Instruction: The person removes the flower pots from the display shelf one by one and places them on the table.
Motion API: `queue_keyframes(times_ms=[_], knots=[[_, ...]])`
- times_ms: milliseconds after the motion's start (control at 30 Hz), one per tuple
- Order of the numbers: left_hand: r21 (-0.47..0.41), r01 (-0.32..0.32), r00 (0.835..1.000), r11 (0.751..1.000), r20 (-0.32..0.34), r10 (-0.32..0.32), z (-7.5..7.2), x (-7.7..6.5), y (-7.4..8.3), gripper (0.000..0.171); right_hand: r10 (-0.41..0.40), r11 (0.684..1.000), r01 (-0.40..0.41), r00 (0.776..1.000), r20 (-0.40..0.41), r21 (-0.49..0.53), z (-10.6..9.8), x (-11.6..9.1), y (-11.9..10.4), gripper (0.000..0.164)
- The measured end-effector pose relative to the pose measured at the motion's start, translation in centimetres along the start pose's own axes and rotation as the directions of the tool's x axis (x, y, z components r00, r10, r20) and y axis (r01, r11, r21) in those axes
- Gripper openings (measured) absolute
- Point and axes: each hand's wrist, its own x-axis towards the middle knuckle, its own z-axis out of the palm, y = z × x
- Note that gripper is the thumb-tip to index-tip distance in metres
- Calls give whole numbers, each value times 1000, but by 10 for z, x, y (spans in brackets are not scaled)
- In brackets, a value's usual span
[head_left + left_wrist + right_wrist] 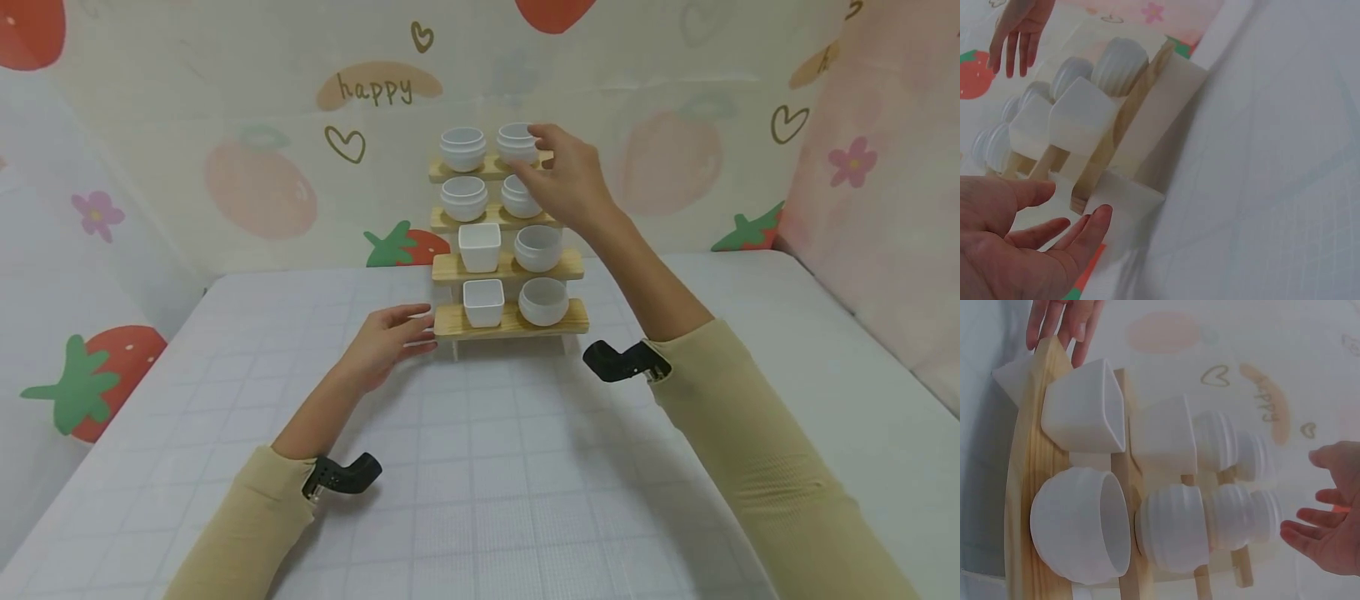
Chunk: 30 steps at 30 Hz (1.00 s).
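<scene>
A four-step wooden stand (450, 323) holds white pots, two on each step. On the top step are a ribbed round pot at left (462, 150) and another at right (515, 143). Two square pots, an upper one (480, 250) and a lower one (482, 304), sit on the lower left; a wide round pot (543, 302) is at bottom right. My right hand (570, 175) is beside the top right pot, fingers spread; the right wrist view shows a gap to it. My left hand (1016, 244) is at the bottom step's left end, fingers loosely bent, holding nothing; contact is unclear.
The stand rests near the back of a table with a pale checked cloth (450, 467). Behind it hangs a wall sheet (262, 67) printed with strawberries and hearts. A pink sheet (900, 167) borders the right side.
</scene>
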Motion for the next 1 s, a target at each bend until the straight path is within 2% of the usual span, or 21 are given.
queue_keyframes(times_ms=[500,1000], knots=[[-139,31,999,990,33,-26,4,7,-5,54,25,1000,-25,1000,16,10,6,16,-10,57],[-179,21,1000,984,-2,-22,5,7,-8,53,48,997,-50,999,22,58,19,32,-22,56]])
